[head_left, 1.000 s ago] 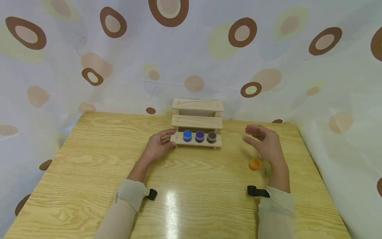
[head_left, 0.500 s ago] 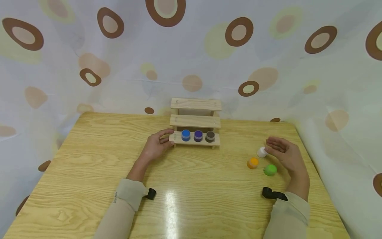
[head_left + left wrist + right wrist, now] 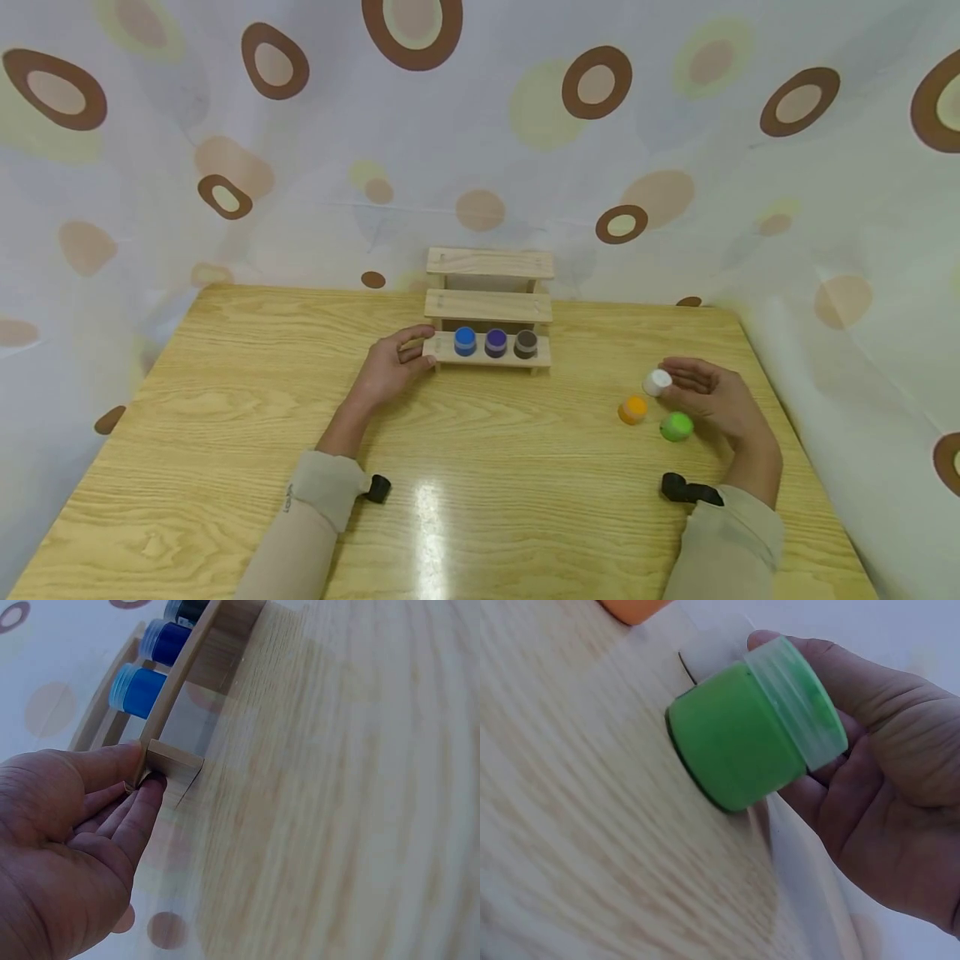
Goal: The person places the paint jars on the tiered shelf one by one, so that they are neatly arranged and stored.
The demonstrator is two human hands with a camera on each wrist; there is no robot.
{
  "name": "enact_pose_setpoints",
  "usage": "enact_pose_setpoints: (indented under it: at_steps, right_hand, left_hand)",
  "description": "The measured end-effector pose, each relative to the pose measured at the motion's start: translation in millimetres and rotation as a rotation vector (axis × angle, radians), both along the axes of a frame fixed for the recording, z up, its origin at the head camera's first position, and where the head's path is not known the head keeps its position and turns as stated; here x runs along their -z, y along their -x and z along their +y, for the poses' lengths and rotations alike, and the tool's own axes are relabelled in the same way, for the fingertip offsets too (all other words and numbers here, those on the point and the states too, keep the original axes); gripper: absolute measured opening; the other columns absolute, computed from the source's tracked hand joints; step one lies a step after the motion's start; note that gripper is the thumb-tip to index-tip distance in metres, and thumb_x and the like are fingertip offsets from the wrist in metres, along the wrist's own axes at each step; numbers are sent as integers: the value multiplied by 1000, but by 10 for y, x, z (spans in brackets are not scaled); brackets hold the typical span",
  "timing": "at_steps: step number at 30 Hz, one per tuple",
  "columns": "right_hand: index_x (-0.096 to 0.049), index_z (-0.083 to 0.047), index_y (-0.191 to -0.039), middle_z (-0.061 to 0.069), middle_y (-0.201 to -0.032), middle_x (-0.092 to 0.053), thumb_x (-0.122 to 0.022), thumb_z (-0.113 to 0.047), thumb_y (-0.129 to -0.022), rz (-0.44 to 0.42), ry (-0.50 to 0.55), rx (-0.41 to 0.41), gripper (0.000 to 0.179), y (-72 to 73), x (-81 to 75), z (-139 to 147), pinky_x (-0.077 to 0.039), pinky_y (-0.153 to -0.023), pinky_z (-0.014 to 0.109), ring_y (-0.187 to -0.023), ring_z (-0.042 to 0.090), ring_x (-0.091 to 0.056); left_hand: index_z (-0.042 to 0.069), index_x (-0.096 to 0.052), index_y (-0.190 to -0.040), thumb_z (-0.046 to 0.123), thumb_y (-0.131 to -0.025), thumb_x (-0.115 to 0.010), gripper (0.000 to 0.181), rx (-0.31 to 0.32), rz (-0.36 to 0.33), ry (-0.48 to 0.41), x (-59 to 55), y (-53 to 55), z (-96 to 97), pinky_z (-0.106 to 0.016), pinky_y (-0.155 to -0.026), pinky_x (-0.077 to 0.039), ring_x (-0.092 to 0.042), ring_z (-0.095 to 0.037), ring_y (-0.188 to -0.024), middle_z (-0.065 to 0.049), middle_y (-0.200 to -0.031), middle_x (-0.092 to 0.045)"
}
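Note:
My left hand [image 3: 386, 371] pinches the left end of a three-tier wooden display stand [image 3: 487, 307]; the left wrist view has the thumb on the board and fingertips at the end support [image 3: 174, 757]. Lined up along the lowest tier are a blue paint jar [image 3: 465, 343], a purple one [image 3: 496, 344] and a dark brown one [image 3: 526, 346]. At the right, my right hand [image 3: 716, 404] is around the near side of a white jar [image 3: 657, 382], fingers loosely bent and thumb tip right at its edge. A green jar [image 3: 731, 731] partly hides this in the right wrist view.
An orange paint jar [image 3: 632, 410] sits left of the green one on the wooden table [image 3: 525, 483]. The stand's two upper tiers are bare wood. A patterned cloth [image 3: 420, 142] hangs behind the table and along its right side.
My right hand has moved right and down from beside the stand to the white jar, uncovering the white and green jars. My left hand stays on the stand.

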State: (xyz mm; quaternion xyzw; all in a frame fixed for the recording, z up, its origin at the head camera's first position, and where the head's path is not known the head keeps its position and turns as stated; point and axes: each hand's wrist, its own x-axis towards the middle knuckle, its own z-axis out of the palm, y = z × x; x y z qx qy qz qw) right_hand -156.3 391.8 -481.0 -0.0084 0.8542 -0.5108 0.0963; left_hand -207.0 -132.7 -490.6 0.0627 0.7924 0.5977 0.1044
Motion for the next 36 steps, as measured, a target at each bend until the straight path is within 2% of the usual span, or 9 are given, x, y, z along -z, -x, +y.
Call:
enact_pose_setpoints:
  at_steps: [4, 7, 11, 16, 21, 25, 32, 36]
  right_hand:
    - [-55, -6, -152, 15, -144, -63, -75, -33, -102, 9, -99, -18, 61, 18, -29, -60, -51, -91, 9, -111, -6, -63]
    - [-56, -6, -152, 20, -144, -63, -76, -33, -101, 11, -141, -24, 61, 57, -41, -126, -51, -90, 10, -111, -5, -62]
    - [-57, -9, -151, 19, -143, -64, -77, -35, -100, -5, -151, -15, 60, 118, -46, -227, -53, -90, 13, -115, 2, -63]
    - [-62, -9, -146, 17, -138, -67, -78, -38, -99, 24, -161, -18, 58, 185, -103, -379, -53, -89, 14, -110, 2, -65]
    - [-67, -8, -139, 16, -132, -71, -79, -37, -98, 120, -170, 1, 52, 267, -213, -579, -54, -86, 12, -105, 4, -68]
    - [-71, -9, -135, 14, -128, -73, -81, -35, -97, 219, -135, 15, 47, 320, -297, -769, -56, -85, 12, -106, 6, -71]
    - [-72, -9, -133, 13, -126, -73, -82, -32, -96, 307, -95, 27, 44, 371, -496, -1126, -55, -87, 10, -119, 29, -71]
    - [-73, -10, -133, 10, -126, -74, -82, -28, -96, 353, -112, 33, 42, 415, -573, -1359, -56, -91, 15, -120, 31, -71]
  left_hand:
    - [12, -58, -151, 5, -103, -70, 50, -1, 6, 8, -4, -9, 2, -43, -107, -56, -49, -39, -145, -12, -162, -48]
    - [13, -58, -152, 6, -103, -70, 51, -3, 4, 11, -6, -14, -2, -44, -107, -56, -49, -39, -145, -12, -162, -48]
    - [11, -56, -153, 6, -104, -69, 51, -1, -2, 6, -8, -29, -11, -45, -108, -55, -48, -39, -146, -12, -163, -47]
    - [10, -56, -153, 5, -103, -69, 51, 9, 5, -2, -4, -36, -14, -46, -108, -55, -48, -40, -146, -13, -163, -47]
    - [12, -57, -152, 6, -103, -69, 51, 12, 11, 9, -8, -15, -8, -45, -107, -55, -49, -39, -145, -13, -163, -46]
    - [14, -58, -152, 6, -103, -69, 50, 9, 13, 23, -18, -4, -10, -44, -107, -55, -49, -39, -146, -12, -164, -46]
    - [13, -58, -151, 5, -103, -70, 49, 4, 22, 20, -27, -6, -11, -44, -107, -56, -50, -39, -144, -14, -163, -46]
    - [13, -59, -150, 5, -102, -71, 49, -2, 17, 19, -8, -5, -6, -44, -107, -56, -51, -39, -144, -13, -162, -48]
